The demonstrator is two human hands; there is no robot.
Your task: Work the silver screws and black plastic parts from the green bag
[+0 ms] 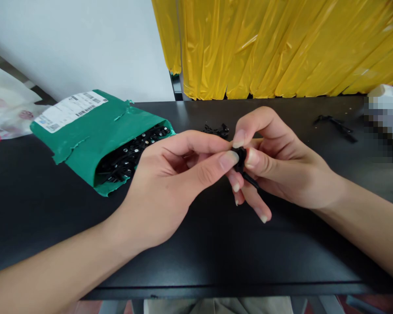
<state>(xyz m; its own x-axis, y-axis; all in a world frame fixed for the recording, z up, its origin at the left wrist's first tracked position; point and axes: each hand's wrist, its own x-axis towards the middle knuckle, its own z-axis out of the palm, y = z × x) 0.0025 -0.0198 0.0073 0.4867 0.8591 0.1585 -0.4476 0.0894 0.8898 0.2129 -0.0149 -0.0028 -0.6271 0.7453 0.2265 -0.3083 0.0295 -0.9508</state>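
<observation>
Both hands meet above the black table, pinching one small black plastic part [239, 162] between them. My left hand [180, 183] grips it from the left with thumb and index finger. From the other side, my right hand [278, 161] closes thumb and index finger on the same part. A thin black stem juts from it, down and to the right. The fingers cover most of it, so its exact kind cannot be made out. Just left of my left hand, an open green mailer bag [118, 131] holds many black parts [131, 157] with shiny round metal spots.
Small black pieces [216, 129] lie behind the hands. More black parts [337, 126] rest at the right rear. Yellow plastic sheeting [265, 48] hangs behind the table [216, 261]. A clear bag [9, 104] is at far left, and a pale, partly pixelated object [388, 113] at far right.
</observation>
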